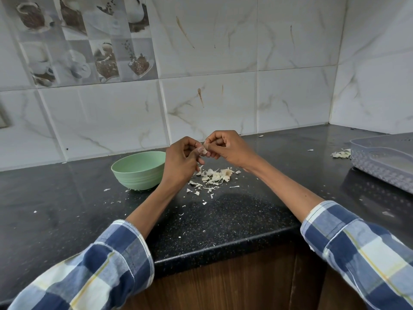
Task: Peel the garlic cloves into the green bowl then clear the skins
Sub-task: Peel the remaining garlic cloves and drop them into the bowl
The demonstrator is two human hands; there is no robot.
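Head view: peeling in progress.
Garlic clove: small, light, slippery, pinched between left hand and right hand, just right of green bowl.
Skins: papery, right of bowl on worktop.

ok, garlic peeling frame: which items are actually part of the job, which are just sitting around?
Job:
- garlic clove, pinched between left hand and right hand
- green bowl, left of the hands
- skins pile on the counter

Lying about:
- grey plastic basket, far right
- small skin heap beside it
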